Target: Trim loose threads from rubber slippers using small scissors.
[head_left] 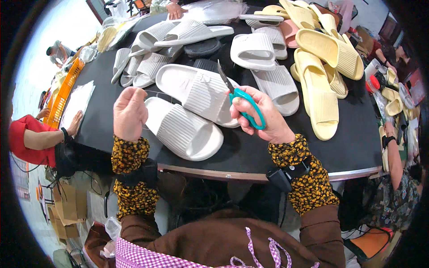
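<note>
My right hand (268,115) holds a pair of scissors (245,94) by teal handles, its dark blades pointing up and away to the left. My left hand (129,114) is closed in a pinch, and a thin clear strand (156,92) runs from its fingers toward the slippers; where the strand ends I cannot tell. Between and just beyond my hands lie two pale grey ribbed slippers: the nearer slipper (185,131) is in front, and the farther slipper (208,94) sits behind it, close to the scissors. Both slippers rest on the black table (250,154).
Grey slippers (154,67) are piled farther back, with yellow slippers (319,98) at the right. Clear plastic bags (214,11) lie at the far edge. Leftward, a co-worker's hand (75,123) rests on white sheets beside an orange crate (65,94). Another person's arm (393,156) is at the right.
</note>
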`<state>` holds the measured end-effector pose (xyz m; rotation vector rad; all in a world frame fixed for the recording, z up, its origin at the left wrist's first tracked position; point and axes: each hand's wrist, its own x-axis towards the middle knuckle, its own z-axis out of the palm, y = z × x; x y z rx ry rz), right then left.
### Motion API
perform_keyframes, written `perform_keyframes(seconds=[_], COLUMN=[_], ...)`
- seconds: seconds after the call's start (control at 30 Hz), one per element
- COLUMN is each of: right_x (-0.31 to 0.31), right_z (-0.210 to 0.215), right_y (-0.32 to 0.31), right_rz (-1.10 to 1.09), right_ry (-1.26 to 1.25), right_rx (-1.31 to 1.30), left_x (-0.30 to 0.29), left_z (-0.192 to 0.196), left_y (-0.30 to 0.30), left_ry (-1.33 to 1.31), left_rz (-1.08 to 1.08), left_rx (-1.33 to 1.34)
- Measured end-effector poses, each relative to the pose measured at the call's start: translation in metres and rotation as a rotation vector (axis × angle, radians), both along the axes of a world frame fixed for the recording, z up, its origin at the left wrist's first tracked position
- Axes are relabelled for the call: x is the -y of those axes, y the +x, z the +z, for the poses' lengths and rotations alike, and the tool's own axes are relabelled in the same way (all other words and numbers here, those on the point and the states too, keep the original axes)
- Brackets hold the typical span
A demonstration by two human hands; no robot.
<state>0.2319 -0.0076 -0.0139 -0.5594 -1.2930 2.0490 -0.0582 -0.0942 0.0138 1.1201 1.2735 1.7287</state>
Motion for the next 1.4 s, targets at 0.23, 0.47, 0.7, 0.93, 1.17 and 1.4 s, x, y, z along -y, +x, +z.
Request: perform_keyframes(seconds=[0.23,0.47,0.7,0.93,1.17,1.4], right_x=[0.002,0.011,0.02,0.023,0.023,0.023], right_z=[0.002,0.003,-0.001,-0.007,-0.011,-0.009], right_y=[-0.004,-0.004,-0.013,-0.017,-0.018,-0.019], right_rz=[0.006,0.217,0.51,0.577,0.561,0.573], right_ry=[0.035,0.023,0.057,0.0,-0.04,-0.055], right_rx=[0.067,0.027,0.078,0.07,0.081,0.114], left_x=[0.011,0.023,0.031,0.039,0.042,0.047], left_z=[-0.007,0.003,0.003,-0.001,-0.006,-0.01], left_y=[0.009,0.026,0.046,0.059,0.066,0.063], left_ry=[-0.06,0.0,0.011,0.008,-0.025,-0.043], left_rz=[-0.06,-0.086,-0.099,-0.105,-0.185,-0.294], left_rx=[0.069,0.084,0.022,-0.019,-0.156,-0.255])
